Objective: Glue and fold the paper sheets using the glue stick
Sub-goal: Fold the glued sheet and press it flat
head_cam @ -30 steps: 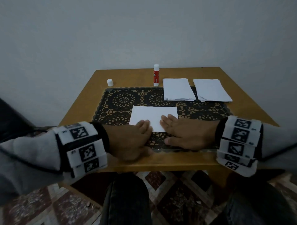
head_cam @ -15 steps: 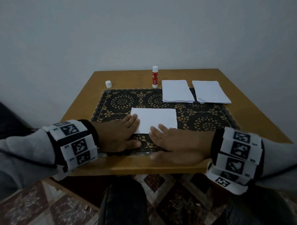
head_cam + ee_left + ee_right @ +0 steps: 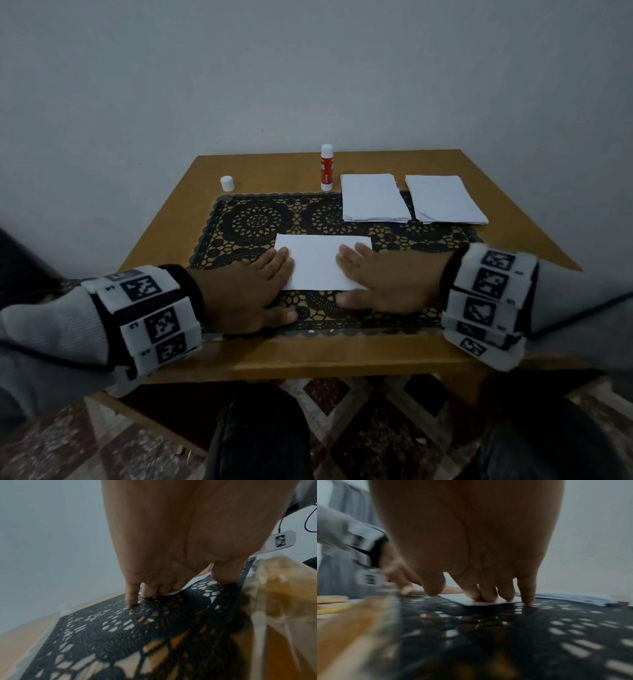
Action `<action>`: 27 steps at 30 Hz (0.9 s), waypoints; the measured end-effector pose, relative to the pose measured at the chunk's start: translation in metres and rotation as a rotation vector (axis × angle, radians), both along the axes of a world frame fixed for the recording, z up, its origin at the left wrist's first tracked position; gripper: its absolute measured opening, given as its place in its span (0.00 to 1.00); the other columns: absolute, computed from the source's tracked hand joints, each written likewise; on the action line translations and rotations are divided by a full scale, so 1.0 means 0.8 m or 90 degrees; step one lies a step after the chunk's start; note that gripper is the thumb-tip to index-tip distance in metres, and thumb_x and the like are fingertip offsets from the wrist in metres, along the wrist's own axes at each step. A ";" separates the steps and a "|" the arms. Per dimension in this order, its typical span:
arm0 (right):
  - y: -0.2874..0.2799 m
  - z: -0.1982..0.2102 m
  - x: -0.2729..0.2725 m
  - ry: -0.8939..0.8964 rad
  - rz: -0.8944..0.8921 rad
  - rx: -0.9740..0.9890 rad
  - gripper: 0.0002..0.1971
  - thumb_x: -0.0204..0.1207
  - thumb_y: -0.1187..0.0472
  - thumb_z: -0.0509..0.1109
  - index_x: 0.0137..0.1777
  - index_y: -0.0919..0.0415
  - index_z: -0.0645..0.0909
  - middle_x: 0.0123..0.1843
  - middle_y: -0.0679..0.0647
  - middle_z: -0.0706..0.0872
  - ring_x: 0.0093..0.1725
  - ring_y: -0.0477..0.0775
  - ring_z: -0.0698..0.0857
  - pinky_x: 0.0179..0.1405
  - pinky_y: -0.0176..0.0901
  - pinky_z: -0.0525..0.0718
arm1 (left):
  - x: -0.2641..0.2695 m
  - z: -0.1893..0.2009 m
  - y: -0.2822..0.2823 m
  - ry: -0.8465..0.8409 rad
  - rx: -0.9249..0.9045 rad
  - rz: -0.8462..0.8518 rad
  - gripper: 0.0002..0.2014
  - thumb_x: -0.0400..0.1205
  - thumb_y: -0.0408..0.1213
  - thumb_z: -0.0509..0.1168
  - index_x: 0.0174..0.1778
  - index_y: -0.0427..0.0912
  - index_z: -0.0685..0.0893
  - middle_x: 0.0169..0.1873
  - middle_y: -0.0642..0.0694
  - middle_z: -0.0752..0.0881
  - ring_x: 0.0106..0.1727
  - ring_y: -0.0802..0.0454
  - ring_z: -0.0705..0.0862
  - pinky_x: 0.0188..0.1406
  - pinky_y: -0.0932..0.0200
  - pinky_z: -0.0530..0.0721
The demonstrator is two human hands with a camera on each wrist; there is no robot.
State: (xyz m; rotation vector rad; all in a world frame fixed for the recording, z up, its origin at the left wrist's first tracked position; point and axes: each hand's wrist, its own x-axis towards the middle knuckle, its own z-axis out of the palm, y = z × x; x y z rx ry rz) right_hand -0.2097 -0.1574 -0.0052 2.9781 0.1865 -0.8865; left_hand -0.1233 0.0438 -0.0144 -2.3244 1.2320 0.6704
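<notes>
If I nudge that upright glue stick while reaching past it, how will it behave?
The glue stick stands tall and narrow on its small base, so it would probably tip. It looks round, so likely rolls across the table afterwards. Its cap sits apart, so the exposed tip may smear.

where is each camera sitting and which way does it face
Head: worn on the head, looking forward and down at the table; shows left hand, right hand, both banded wrists, knees.
Left wrist: looks along the left hand at the lace mat; fingers press down.
Right wrist: looks along the right hand; fingers press the folded sheet.
Shared: sheet, mat and hands appear in all three.
</notes>
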 end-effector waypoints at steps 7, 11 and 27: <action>0.025 -0.005 0.002 0.022 0.044 -0.004 0.41 0.83 0.35 0.45 0.85 0.60 0.34 0.85 0.54 0.31 0.85 0.55 0.35 0.85 0.55 0.47 | -0.003 0.002 -0.001 -0.006 0.002 -0.002 0.43 0.83 0.64 0.41 0.81 0.39 0.28 0.80 0.42 0.27 0.83 0.48 0.32 0.84 0.48 0.45; 0.007 -0.004 0.021 -0.016 0.014 -0.033 0.40 0.85 0.37 0.45 0.85 0.61 0.34 0.86 0.54 0.33 0.85 0.56 0.37 0.84 0.58 0.51 | -0.004 0.002 -0.001 -0.008 -0.002 0.000 0.43 0.83 0.64 0.41 0.81 0.39 0.28 0.80 0.42 0.27 0.83 0.48 0.32 0.84 0.50 0.44; -0.012 -0.013 0.042 -0.033 -0.021 -0.042 0.46 0.81 0.33 0.50 0.84 0.62 0.33 0.86 0.55 0.32 0.85 0.56 0.36 0.84 0.56 0.47 | -0.012 0.009 -0.044 0.051 -0.060 0.042 0.38 0.86 0.59 0.41 0.83 0.38 0.36 0.82 0.41 0.33 0.84 0.48 0.37 0.84 0.48 0.46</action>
